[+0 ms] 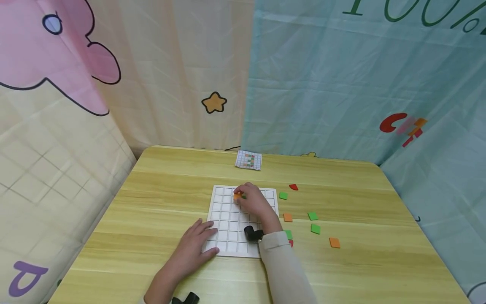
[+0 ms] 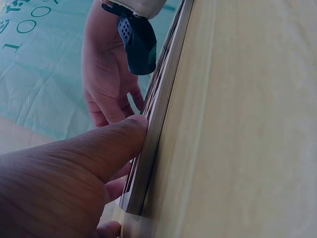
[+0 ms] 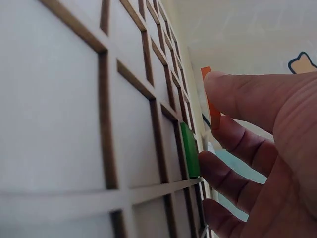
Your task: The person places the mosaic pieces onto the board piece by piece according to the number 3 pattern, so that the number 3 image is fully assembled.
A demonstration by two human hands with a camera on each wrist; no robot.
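A white grid board (image 1: 229, 226) with raised lines lies on the wooden table. Over its far part, my right hand (image 1: 253, 202) pinches an orange square tile (image 1: 237, 196) between thumb and fingers. In the right wrist view the orange tile (image 3: 211, 99) is held on edge, apart from the board. Beside the fingertips a green square tile (image 3: 190, 150) sits in a cell of the board. My left hand (image 1: 193, 245) rests on the board's near left edge with fingers spread; its thumb (image 2: 126, 136) touches the rim in the left wrist view.
Right of the board lie several loose tiles, among them a green one (image 1: 312, 216), an orange one (image 1: 334, 242) and a red piece (image 1: 293, 187). A small printed grid card (image 1: 248, 160) stands at the table's back edge. Curtains (image 1: 322, 84) hang behind.
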